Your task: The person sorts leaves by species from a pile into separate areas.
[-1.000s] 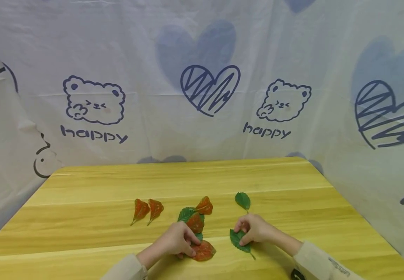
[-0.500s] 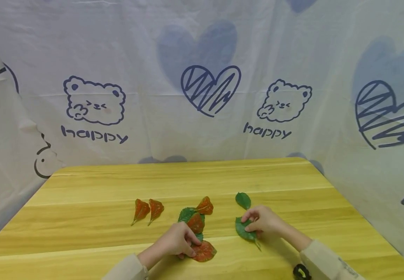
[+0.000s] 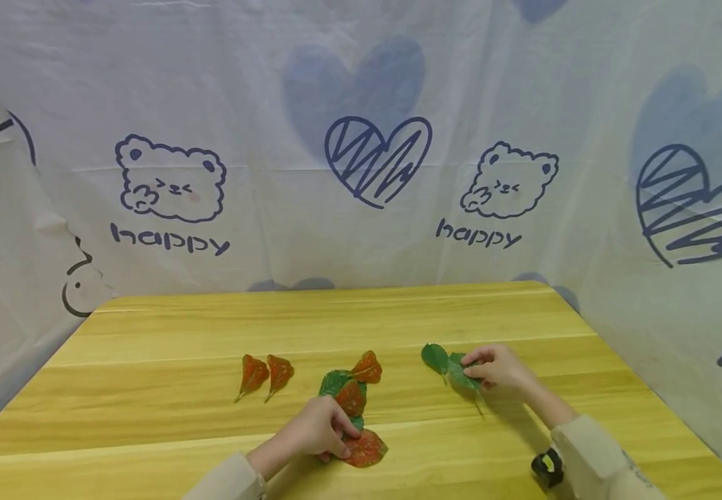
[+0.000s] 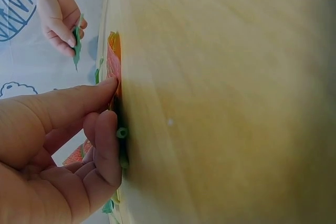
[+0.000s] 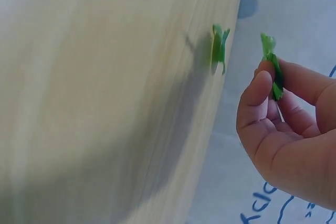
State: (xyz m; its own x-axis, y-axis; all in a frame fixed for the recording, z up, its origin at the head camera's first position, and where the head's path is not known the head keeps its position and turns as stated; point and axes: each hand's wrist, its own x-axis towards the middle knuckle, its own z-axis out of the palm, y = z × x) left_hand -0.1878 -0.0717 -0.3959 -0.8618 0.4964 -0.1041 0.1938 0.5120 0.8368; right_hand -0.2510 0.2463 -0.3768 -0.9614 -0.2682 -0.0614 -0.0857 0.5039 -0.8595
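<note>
Between its thumb and fingers, my right hand (image 3: 499, 368) pinches a green leaf (image 3: 463, 375); the right wrist view shows that leaf (image 5: 276, 77) raised off the table. Just left of it lies another green leaf (image 3: 434, 357). My left hand (image 3: 315, 428) pinches the edge of a red leaf (image 3: 368, 449) close to the table surface. Beyond that hand is a cluster with a green leaf (image 3: 333, 381), a red leaf (image 3: 351, 399) over it and a further red leaf (image 3: 368, 367) at its upper right. My left fingers partly hide the cluster's lower end.
Two red leaves (image 3: 253, 375) lie side by side at the left on the yellow wood-grain table (image 3: 167, 417). A printed white cloth (image 3: 273, 180) hangs behind the table's far edge. A small black object (image 3: 547, 468) is beside the right sleeve.
My right hand has moved away from me and slightly right, carrying the green leaf up beside the other green leaf. The left hand stays in place on the red leaf.
</note>
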